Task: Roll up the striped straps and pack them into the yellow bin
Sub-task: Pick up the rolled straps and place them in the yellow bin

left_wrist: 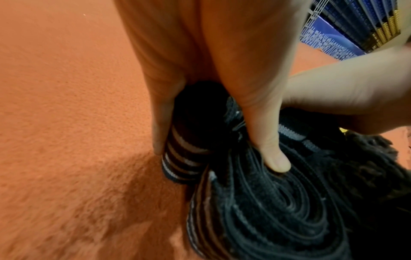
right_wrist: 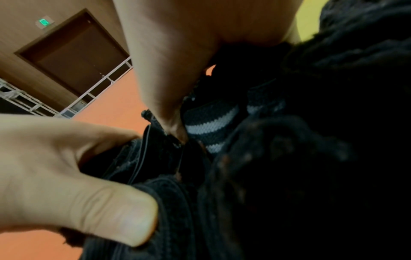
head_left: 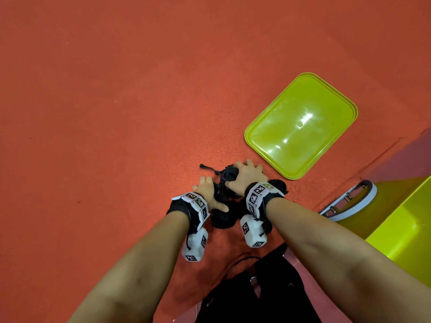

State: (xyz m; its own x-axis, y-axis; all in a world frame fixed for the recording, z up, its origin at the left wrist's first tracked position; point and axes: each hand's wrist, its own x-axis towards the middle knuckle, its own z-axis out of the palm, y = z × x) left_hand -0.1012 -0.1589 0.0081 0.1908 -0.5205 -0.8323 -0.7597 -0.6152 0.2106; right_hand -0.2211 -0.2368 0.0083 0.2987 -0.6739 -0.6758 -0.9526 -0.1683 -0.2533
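Observation:
Several black straps with white stripes lie bunched on the orange floor, some in coils. My left hand grips a rolled strap at the bundle's left side, fingers curled round it. My right hand lies over the top coil, its thumb and a finger pinching the black webbing beside a striped strap. The yellow bin stands at the right edge, and its inside is hidden from view. More dark rolls sit between my wrists.
The bin's yellow lid lies flat on the floor beyond my right hand. A blue-and-white ring-shaped object leans next to the bin. Dark clothing and a black cable are near my body. Orange floor stretches out left and ahead.

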